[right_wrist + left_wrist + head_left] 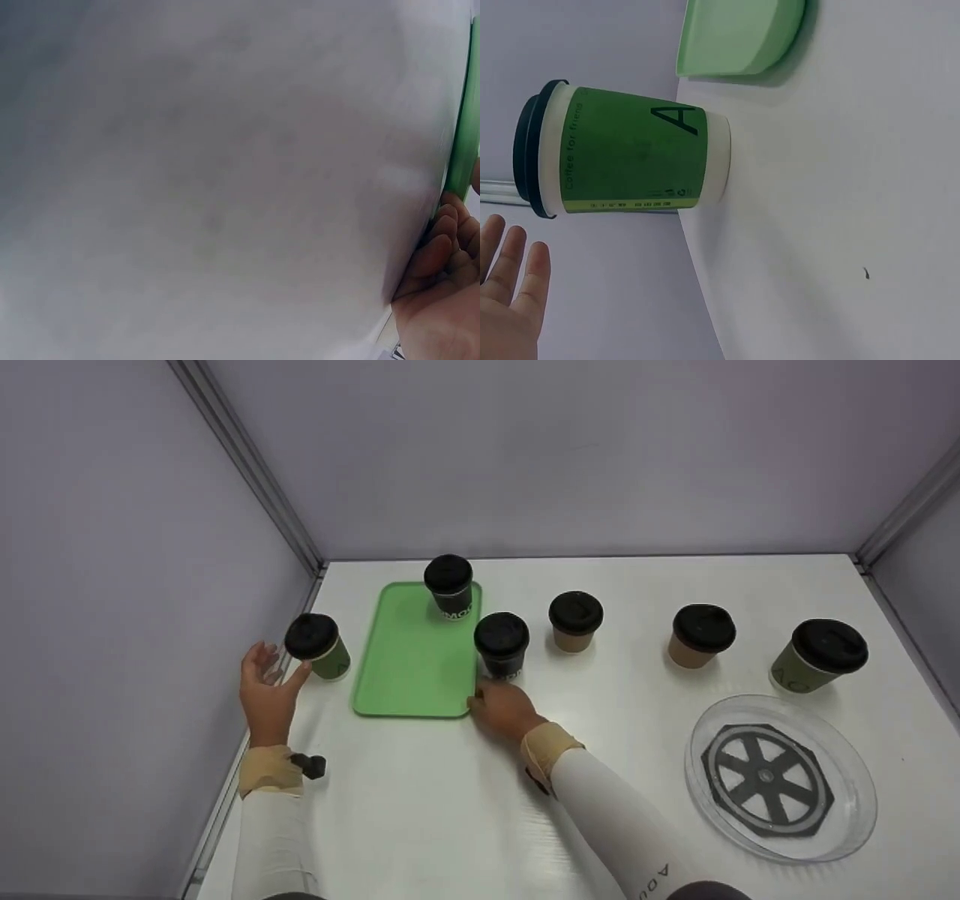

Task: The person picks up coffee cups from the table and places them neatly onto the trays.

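My left hand [268,690] is held beside a green paper coffee cup [328,656] with a black lid, thumb and fingers spread apart. In the left wrist view, a gap shows between those fingers [534,277] and the upright cup [634,150]. My right hand [506,709] pinches the near right corner of a green tray [412,675]; in the right wrist view its fingers [435,255] curl at the tray's edge [466,127]. One black cup [452,592] stands on the tray's far right part. Another black cup [502,645] stands just beyond my right hand, at the tray's right edge.
Two small brown cups [574,622] [699,637] with black lids stand right of the tray. Farther right is a larger green cup [817,656]. A clear round dish [859,802] with a dark wheel-like insert lies at the right front. Walls border the white table's left and back.
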### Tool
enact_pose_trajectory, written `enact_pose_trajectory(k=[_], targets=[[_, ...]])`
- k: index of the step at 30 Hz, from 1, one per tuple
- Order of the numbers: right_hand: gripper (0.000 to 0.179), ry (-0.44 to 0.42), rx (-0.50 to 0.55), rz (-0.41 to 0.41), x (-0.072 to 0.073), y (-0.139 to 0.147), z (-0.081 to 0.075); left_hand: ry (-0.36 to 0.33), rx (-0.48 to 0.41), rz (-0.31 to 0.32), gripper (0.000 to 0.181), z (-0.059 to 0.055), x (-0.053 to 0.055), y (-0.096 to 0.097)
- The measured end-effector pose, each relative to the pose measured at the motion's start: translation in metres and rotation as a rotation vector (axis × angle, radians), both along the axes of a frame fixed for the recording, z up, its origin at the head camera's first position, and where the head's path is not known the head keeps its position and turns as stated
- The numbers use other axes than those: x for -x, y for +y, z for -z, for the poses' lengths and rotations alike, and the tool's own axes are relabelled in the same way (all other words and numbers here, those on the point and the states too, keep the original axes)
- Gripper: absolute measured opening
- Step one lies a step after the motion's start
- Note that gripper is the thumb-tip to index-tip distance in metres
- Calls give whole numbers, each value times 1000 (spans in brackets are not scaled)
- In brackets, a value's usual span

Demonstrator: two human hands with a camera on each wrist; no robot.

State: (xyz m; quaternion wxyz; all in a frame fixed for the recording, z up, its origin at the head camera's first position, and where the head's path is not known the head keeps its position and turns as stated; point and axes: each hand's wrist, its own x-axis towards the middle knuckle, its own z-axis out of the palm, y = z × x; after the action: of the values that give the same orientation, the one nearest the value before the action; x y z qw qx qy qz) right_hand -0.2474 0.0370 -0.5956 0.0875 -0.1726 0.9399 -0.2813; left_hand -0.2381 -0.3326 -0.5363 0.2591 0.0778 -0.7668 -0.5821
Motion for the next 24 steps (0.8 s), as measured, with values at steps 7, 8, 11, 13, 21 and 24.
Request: enact_pose_trajectory(k=[7, 8, 11, 13, 21, 24], targets=[[21, 2, -15, 9, 1, -1, 2, -81, -11, 7, 89, 10, 3, -9], [22, 2, -21, 8, 1, -1, 2, -91, -21, 11, 91, 11, 4, -10], [22, 3, -27, 4, 0, -1, 2, -124, -53, 21, 95, 16, 6, -13], [22, -2, -19, 6, -1, -1, 2, -141, -77, 33, 98, 18, 9, -15], [18, 9, 5, 9, -2, 0, -2, -161, -192, 87, 105, 26, 26, -19], [17, 22, 14, 0, -3, 0, -2, -168, -203, 110, 106, 28, 30, -16]])
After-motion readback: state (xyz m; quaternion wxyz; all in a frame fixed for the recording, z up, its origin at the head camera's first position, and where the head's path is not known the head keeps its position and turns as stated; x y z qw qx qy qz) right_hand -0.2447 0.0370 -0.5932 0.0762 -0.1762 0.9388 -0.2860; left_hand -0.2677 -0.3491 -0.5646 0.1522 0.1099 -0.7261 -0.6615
